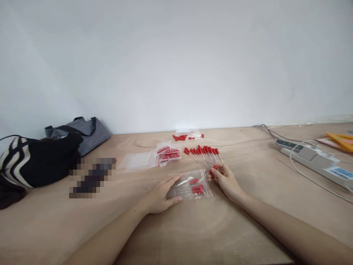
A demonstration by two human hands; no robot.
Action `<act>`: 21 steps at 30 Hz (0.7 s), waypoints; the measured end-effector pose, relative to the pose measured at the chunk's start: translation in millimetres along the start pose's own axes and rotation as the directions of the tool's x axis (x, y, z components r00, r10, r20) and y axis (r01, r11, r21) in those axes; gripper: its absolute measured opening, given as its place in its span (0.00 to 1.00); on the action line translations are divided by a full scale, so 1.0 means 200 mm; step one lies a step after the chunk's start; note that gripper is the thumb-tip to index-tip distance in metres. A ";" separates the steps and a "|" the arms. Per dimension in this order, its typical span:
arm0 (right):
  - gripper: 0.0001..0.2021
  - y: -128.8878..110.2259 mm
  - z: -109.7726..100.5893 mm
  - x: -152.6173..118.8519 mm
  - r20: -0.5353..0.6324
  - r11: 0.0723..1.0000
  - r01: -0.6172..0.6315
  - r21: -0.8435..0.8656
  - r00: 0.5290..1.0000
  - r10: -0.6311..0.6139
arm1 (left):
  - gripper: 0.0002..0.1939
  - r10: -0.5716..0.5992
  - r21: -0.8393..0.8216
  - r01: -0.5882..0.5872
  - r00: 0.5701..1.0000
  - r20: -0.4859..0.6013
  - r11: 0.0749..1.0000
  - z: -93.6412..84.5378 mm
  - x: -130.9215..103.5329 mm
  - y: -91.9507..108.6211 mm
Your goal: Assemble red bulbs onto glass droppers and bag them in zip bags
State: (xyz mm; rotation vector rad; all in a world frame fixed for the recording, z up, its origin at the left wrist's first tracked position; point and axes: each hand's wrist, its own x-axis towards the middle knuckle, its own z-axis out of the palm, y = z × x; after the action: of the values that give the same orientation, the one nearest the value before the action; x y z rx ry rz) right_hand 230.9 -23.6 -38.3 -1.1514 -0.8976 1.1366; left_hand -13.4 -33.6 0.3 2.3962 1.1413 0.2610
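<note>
A clear zip-lock bag (183, 193) lies on the table with several red-bulbed droppers inside. My left hand (162, 197) holds its left end, thumb at the near edge and fingers at the far edge. At the bag's right end, my right hand (224, 180) pinches a dropper by its red bulb (213, 169); the thin stem points left into the bag's mouth. How many droppers are between those fingers I cannot tell. Just beyond, loose droppers (205, 152) lie fanned out, red bulbs toward the wall.
Filled bags (169, 154) and flat, clear bags (136, 161) lie left of the loose droppers. Farther back are loose red bulbs (179, 137) by a plastic bag (187, 131). A power strip (317, 165) with cables stands right; a striped bag (93, 134) and black cloth item (49, 162) lie left.
</note>
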 end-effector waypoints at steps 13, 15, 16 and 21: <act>0.15 -0.03 0.01 -0.01 0.450 0.929 0.009 -0.371 0.877 0.171 | 0.32 0.044 -0.018 -0.044 0.999 -0.022 0.999 0.00 0.00 0.00; 0.15 -0.01 0.03 0.00 0.400 0.931 0.002 -0.366 0.903 0.156 | 0.31 0.048 -0.016 -0.048 0.998 -0.031 0.999 0.00 0.00 0.00; 0.15 -0.01 0.04 0.01 0.384 0.934 0.006 -0.357 0.913 0.141 | 0.31 0.053 -0.017 -0.053 0.998 -0.035 0.998 0.00 0.00 0.01; 0.13 -0.03 0.01 0.04 0.507 0.916 0.061 -0.397 0.846 0.163 | 0.31 0.067 -0.028 -0.069 0.996 -0.051 0.997 0.00 0.00 0.01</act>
State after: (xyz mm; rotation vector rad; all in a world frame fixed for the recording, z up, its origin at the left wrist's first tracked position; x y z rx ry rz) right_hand 232.4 -16.2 -32.6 -1.2066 -1.6012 1.3910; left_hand -12.0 -34.6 0.8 2.4176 1.0718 0.3602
